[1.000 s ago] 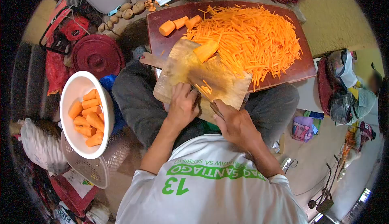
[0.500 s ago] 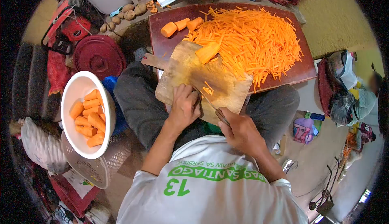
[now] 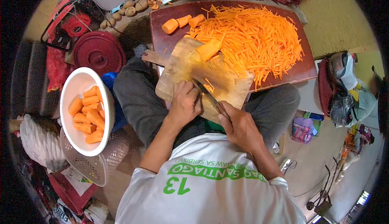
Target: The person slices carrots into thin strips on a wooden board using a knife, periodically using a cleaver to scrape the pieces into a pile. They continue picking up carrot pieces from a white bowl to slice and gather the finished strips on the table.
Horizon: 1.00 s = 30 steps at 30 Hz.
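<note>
Maroon table (image 3: 166,42), upper centre: bearing shredded carrot (image 3: 255,42).
Left hand (image 3: 186,100) curling on cutting board (image 3: 231,84), grasp hidden, presumably steadying; right hand (image 3: 242,129) wrapping round knife (image 3: 210,96), probably for control.

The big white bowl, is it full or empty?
Neither, it's partly filled: several orange carrot pieces lie inside the white bowl, and bare white wall shows above them.

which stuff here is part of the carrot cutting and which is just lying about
Cutting job: knife, cutting board, carrot pieces, heap of carrot strips, red table, white bowl of carrots

Apparently lying about: potatoes, round dark red lid, purple bag
</note>
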Available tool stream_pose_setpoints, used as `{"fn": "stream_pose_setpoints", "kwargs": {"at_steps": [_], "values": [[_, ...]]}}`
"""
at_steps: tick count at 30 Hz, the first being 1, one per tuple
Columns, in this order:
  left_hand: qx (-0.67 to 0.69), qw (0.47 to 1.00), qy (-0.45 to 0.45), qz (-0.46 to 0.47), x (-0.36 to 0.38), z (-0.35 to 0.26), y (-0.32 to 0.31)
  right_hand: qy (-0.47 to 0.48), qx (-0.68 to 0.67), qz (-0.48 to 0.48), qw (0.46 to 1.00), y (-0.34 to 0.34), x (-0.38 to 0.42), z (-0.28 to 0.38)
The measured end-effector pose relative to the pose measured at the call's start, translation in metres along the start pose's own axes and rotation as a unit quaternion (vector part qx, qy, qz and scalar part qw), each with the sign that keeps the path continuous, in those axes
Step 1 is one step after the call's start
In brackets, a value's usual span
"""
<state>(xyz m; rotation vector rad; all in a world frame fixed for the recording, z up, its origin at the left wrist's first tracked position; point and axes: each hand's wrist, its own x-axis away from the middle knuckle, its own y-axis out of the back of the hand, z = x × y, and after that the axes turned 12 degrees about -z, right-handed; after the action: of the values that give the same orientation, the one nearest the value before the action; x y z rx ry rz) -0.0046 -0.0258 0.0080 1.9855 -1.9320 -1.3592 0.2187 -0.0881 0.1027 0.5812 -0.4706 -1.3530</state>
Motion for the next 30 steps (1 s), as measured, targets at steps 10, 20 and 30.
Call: {"fn": "stream_pose_setpoints", "kwargs": {"at_steps": [10, 20, 30], "values": [[0.005, 1.0, 0.018, -0.021, -0.001, 0.002, 0.0, -0.056, -0.033, -0.008, 0.998, 0.015, 0.005, 0.0], [0.065, 0.983, 0.095, -0.147, -0.006, 0.002, -0.003, -0.025, -0.075, 0.018, 0.997, 0.024, -0.003, -0.017], [-0.03, 0.998, 0.013, -0.058, -0.008, 0.0, -0.005, -0.044, 0.018, -0.072, 0.996, 0.076, -0.034, -0.064]]}}
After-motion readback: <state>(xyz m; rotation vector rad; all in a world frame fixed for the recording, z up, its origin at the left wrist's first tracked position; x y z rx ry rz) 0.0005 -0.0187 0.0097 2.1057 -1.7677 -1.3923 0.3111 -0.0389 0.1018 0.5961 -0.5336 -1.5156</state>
